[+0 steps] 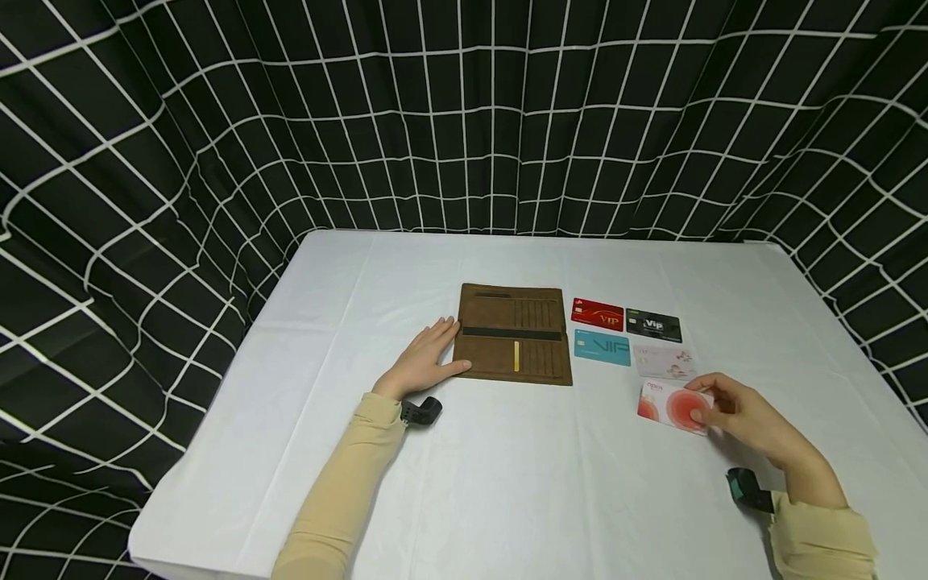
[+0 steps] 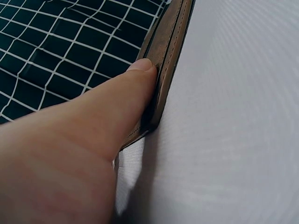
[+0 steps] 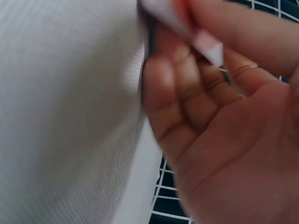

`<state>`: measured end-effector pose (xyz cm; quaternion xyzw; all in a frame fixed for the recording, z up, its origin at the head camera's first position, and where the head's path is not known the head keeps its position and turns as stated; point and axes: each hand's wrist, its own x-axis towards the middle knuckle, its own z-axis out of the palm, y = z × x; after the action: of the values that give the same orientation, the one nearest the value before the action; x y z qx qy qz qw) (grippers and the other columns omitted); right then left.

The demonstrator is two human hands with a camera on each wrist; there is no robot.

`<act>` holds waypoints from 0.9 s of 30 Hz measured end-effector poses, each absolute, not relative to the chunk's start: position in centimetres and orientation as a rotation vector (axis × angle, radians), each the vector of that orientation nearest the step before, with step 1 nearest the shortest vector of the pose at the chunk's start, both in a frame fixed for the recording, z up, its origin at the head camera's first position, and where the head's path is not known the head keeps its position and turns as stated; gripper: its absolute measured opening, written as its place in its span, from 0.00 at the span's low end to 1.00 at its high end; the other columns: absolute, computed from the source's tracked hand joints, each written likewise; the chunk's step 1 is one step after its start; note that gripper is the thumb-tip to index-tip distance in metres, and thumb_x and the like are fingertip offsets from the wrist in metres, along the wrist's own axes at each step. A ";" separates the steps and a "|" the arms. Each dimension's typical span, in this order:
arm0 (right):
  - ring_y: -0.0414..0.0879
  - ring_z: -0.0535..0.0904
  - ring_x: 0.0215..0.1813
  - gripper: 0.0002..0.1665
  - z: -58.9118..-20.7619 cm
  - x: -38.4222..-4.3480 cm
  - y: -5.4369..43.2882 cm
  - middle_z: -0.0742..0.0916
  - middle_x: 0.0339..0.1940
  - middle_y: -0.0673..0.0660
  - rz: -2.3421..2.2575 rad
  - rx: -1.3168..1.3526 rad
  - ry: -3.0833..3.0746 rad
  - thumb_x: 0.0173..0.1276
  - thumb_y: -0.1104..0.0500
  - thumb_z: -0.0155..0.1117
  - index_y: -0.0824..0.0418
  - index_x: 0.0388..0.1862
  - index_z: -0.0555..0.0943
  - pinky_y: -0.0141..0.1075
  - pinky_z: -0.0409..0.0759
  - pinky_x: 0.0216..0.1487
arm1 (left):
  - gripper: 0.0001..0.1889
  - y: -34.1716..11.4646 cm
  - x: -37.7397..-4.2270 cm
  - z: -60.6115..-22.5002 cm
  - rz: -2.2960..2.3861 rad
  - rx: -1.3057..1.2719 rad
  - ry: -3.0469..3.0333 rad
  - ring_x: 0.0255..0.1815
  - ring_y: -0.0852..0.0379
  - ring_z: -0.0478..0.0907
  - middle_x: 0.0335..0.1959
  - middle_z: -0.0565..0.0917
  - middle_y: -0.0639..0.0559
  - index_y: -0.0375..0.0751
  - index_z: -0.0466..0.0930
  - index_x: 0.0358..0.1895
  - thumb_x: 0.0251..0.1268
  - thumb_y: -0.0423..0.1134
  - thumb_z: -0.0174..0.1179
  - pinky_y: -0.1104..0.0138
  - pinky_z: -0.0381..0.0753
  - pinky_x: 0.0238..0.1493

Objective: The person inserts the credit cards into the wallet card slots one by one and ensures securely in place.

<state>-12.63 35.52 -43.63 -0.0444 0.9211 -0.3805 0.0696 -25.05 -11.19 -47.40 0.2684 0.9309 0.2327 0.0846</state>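
A brown wallet lies opened flat on the white table. My left hand rests at its left side with fingers spread, and in the left wrist view the thumb touches the wallet's edge. My right hand pinches a white card with red circles by its right end, thumb on top. Blurred in the right wrist view, that card shows only in part. Just above it lies a pale pink card; whether the two touch, I cannot tell.
Right of the wallet lie a red card, a black card and a blue card. A narrow yellow strip shows on the wallet's lower half. Black cloth with a white grid hangs behind and beside the table.
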 end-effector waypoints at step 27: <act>0.43 0.74 0.37 0.21 -41.0 -14.3 30.6 0.76 0.53 0.54 -1.289 -0.424 2.795 0.64 0.62 0.63 0.62 0.56 0.76 0.26 0.75 0.36 | 0.43 -11.2 -25.0 -47.2 0.716 0.824 2.793 0.73 0.54 0.38 0.73 0.47 0.46 0.38 0.48 0.72 0.64 0.62 0.49 0.63 0.36 0.70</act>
<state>-14.30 30.57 -41.04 -0.1364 0.8995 -0.4147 0.0173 -24.96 -11.23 -47.17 0.2740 0.9290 0.2383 0.0713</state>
